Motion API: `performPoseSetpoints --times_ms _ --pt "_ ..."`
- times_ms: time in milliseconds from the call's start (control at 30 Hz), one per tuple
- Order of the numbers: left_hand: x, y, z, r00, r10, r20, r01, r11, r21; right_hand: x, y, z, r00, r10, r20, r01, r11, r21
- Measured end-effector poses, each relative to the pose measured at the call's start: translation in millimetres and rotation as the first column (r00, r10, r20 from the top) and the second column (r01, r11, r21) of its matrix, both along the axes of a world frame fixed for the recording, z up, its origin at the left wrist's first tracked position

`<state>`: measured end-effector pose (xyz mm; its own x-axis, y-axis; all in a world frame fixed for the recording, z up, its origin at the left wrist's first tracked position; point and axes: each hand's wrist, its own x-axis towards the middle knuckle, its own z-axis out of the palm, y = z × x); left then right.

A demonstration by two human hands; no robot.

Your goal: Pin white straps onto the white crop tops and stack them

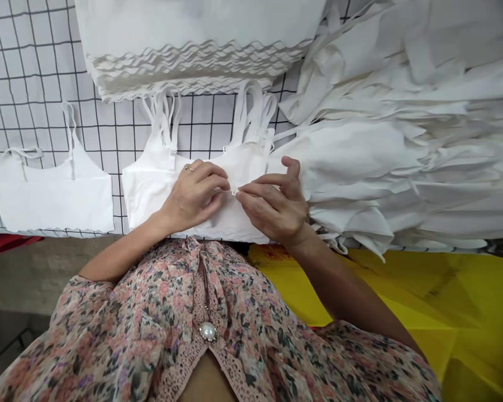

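Note:
A white bra top with thin straps lies in front of me on the grid-patterned cloth. Over it, my right hand pinches a small white plastic clip between thumb and fingertips, with its little finger raised. My left hand, a ring on one finger, is closed close beside the clip; a thin white strand seems to run between the two hands, but what the left fingertips hold is hidden. Several looped straps stand up past the garment's top edge. Another white bra top lies partly under my left forearm.
A finished-looking white bra top lies flat at the left. Beyond my hands rises a stack of white pieces with wavy edges. A large loose heap of white garments covers the right side. Below the table edge is a yellow surface.

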<state>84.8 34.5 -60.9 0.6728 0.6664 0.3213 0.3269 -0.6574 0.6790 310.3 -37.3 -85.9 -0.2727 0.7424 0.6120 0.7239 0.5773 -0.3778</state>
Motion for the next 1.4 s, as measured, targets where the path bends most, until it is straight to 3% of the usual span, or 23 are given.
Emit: performPoseSetpoints --times_ms 67,133,233,300,333,400,567,733,933,1100,1167,1267,1400 --pt "0 4 11.8 0.997 0.021 0.072 -0.014 0.994 -0.106 -1 2 6.7 1.000 0.019 0.001 -0.019 0.997 0.076" --pt "1 7 21.3 0.992 0.038 0.118 0.000 0.952 -0.307 -2 4 10.0 0.999 0.025 0.021 -0.027 0.991 0.127" --pt "5 11 27.2 0.982 0.059 0.181 0.073 0.759 -0.647 -4 5 10.4 1.000 0.015 -0.008 -0.014 0.998 0.055" --pt "8 11 27.1 0.967 0.107 0.232 0.118 0.616 -0.779 -8 4 11.6 0.992 0.020 -0.122 -0.025 0.999 -0.040" --pt "9 10 26.8 0.959 0.138 0.249 0.129 0.569 -0.812 -10 4 13.4 0.981 0.020 -0.195 -0.035 0.997 -0.071" --pt "11 6 26.2 0.942 0.201 0.270 0.122 0.545 -0.830 -15 3 19.0 0.949 -0.004 -0.317 -0.033 0.993 -0.113" --pt "16 -5 24.2 0.906 0.280 0.317 0.040 0.688 -0.724 -24 5 35.0 0.906 -0.146 -0.397 0.019 0.951 -0.308" --pt "19 -5 22.1 0.891 0.265 0.368 -0.001 0.813 -0.583 -26 9 42.1 0.835 -0.155 -0.527 -0.059 0.928 -0.367" --pt "14 0 23.9 0.927 0.198 0.319 -0.017 0.871 -0.491 -22 12 46.1 0.752 -0.172 -0.637 -0.235 0.832 -0.502" --pt "10 4 28.3 0.931 0.164 0.326 0.000 0.893 -0.449 -19 17 53.2 0.824 -0.169 -0.541 -0.089 0.904 -0.418" --pt "9 10 28.7 0.946 0.161 0.282 -0.014 0.888 -0.460 -17 16 57.7 0.841 -0.179 -0.511 -0.058 0.909 -0.413" --pt "6 25 22.2 0.979 0.150 0.135 -0.078 0.897 -0.434 -15 11 63.4 0.857 -0.214 -0.468 -0.047 0.873 -0.485" --pt "3 39 4.8 0.995 0.052 -0.090 -0.075 0.957 -0.281 -13 3 64.2 0.850 -0.289 -0.441 -0.036 0.803 -0.595"
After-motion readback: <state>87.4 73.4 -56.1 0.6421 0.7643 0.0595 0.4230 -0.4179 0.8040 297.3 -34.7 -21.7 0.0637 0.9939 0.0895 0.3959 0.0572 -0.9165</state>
